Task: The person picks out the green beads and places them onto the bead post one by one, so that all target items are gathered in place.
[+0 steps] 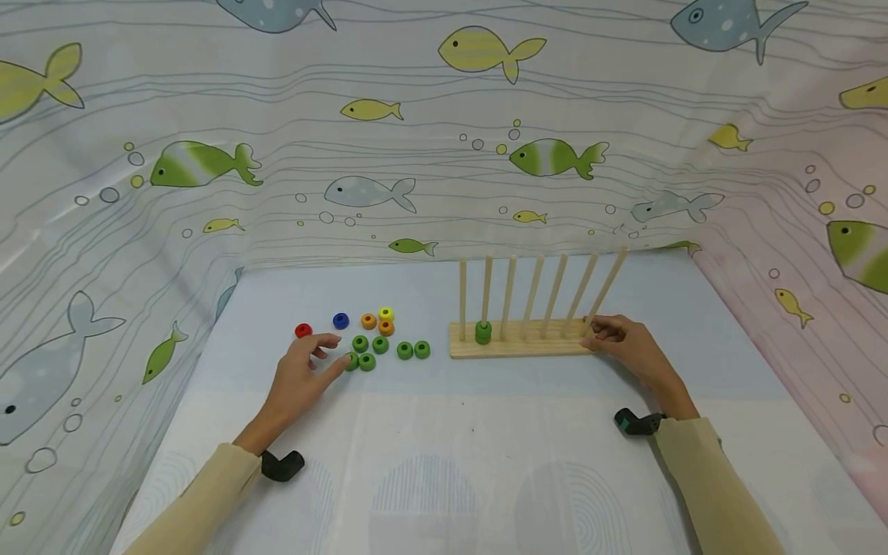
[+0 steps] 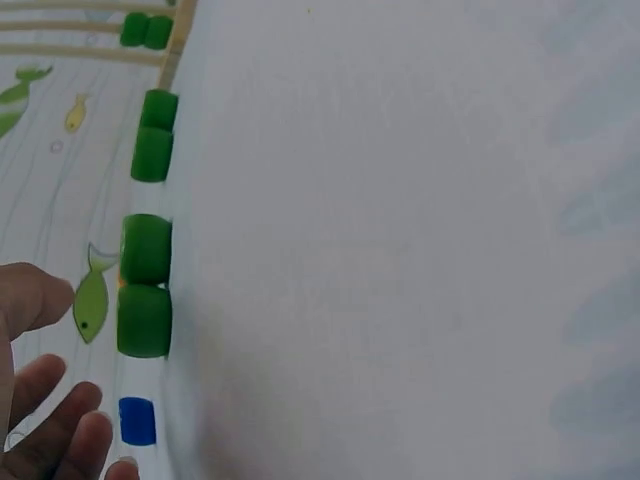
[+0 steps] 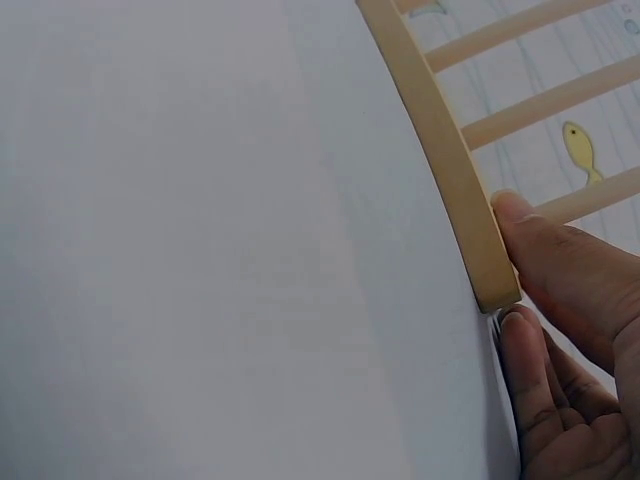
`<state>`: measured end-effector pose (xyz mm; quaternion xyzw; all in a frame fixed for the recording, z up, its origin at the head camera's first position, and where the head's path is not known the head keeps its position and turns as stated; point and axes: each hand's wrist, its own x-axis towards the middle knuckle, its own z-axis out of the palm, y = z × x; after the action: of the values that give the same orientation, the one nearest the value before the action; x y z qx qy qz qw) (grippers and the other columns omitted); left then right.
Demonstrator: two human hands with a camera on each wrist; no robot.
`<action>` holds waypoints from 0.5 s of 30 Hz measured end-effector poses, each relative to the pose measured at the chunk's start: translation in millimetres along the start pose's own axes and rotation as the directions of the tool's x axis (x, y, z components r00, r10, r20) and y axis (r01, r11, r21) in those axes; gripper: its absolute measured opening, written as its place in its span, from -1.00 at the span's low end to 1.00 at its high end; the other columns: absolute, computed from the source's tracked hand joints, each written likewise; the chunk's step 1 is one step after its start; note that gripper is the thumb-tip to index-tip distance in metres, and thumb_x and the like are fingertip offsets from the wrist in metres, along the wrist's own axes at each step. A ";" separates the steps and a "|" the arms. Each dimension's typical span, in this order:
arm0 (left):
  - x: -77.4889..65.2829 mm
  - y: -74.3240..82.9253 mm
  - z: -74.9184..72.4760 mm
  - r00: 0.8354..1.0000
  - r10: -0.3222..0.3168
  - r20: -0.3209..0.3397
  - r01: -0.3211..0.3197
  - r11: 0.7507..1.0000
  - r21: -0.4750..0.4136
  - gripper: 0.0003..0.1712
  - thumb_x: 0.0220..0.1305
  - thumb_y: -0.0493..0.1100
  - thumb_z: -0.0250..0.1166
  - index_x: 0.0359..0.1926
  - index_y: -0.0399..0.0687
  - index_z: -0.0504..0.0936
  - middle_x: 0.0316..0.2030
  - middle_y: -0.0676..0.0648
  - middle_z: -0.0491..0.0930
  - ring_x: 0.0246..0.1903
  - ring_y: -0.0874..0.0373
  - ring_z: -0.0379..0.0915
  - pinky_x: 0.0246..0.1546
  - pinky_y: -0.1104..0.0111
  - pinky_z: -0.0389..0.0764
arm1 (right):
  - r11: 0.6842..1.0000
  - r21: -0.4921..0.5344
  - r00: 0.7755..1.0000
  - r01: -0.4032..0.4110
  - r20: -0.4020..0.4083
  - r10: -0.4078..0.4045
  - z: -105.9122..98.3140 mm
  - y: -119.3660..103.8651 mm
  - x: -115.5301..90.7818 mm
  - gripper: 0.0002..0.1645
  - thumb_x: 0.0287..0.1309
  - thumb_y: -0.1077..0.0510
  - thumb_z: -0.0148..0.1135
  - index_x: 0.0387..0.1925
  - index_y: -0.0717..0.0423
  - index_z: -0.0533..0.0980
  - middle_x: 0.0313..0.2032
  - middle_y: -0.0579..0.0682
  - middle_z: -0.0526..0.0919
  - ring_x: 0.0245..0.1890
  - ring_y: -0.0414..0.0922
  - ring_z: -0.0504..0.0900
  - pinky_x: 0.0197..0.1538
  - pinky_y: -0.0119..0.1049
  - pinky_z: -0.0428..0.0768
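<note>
A wooden peg rack (image 1: 522,348) with several upright pegs stands on the table right of centre. Two green beads (image 2: 145,31) are stacked on its second peg from the left. At the rack's right end my right hand (image 1: 620,344) grips the base, its thumb (image 3: 560,262) on top by the last peg and its fingers curled against the end. My left hand (image 1: 305,375) hovers with spread, relaxed fingers among loose beads, holding none. Its thumb tip overlaps a green bead (image 1: 351,361) in the head view, while a red bead (image 1: 303,330) lies just beyond its fingers.
More green beads (image 1: 380,344) lie between my left hand and the rack. Behind them sit a blue bead (image 1: 341,321), orange beads (image 1: 368,321) and a yellow bead (image 1: 386,314). A fish-printed sheet (image 1: 451,200) rises behind the table and along both sides.
</note>
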<state>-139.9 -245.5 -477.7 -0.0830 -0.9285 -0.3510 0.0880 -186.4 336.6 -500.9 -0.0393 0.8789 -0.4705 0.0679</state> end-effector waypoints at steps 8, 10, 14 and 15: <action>-0.3 -0.4 2.4 0.999 -0.036 0.039 0.036 0.999 -0.003 -0.53 0.36 -0.07 0.42 0.20 -0.14 0.59 0.07 -0.10 0.57 -0.05 0.05 0.42 -0.09 0.17 0.46 | 1.000 -0.005 1.000 0.006 -0.003 -0.006 0.0 1.2 -0.9 -0.20 0.30 -0.11 0.41 0.39 0.25 0.43 0.11 0.22 0.54 0.01 0.00 0.51 -0.05 -0.43 0.52; -0.4 -0.3 4.0 0.998 -0.039 0.051 0.040 0.999 0.000 -0.54 0.35 -0.08 0.43 0.19 -0.13 0.60 0.06 -0.09 0.57 -0.06 0.05 0.42 -0.11 0.17 0.46 | 1.000 -0.008 1.000 0.007 -0.010 -0.007 0.4 1.0 -0.7 -0.21 0.29 -0.13 0.42 0.37 0.23 0.45 0.09 0.20 0.55 -0.01 -0.03 0.51 -0.06 -0.44 0.53; -1.5 -0.8 7.3 0.996 -0.051 0.069 0.050 0.999 0.014 -0.54 0.34 -0.06 0.43 0.19 -0.10 0.60 0.03 -0.09 0.58 -0.08 0.05 0.43 -0.12 0.17 0.46 | 1.000 -0.001 1.000 0.006 -0.014 -0.006 0.6 1.6 0.7 -0.22 0.28 -0.14 0.43 0.36 0.21 0.46 0.07 0.17 0.56 -0.02 -0.03 0.51 -0.07 -0.44 0.53; -1.9 -1.2 7.9 0.996 -0.052 0.071 0.051 0.999 0.016 -0.54 0.34 -0.06 0.44 0.18 -0.11 0.60 0.02 -0.09 0.59 -0.08 0.05 0.43 -0.12 0.17 0.46 | 1.000 0.000 1.000 0.004 -0.013 -0.004 0.5 1.8 1.0 -0.21 0.27 -0.14 0.43 0.36 0.21 0.46 0.08 0.17 0.55 -0.02 -0.03 0.51 -0.07 -0.43 0.53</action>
<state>-139.2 -241.3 -484.7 -0.0707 -0.9353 -0.3436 0.0463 -187.3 337.0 -502.8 -0.0381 0.8793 -0.4709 0.0610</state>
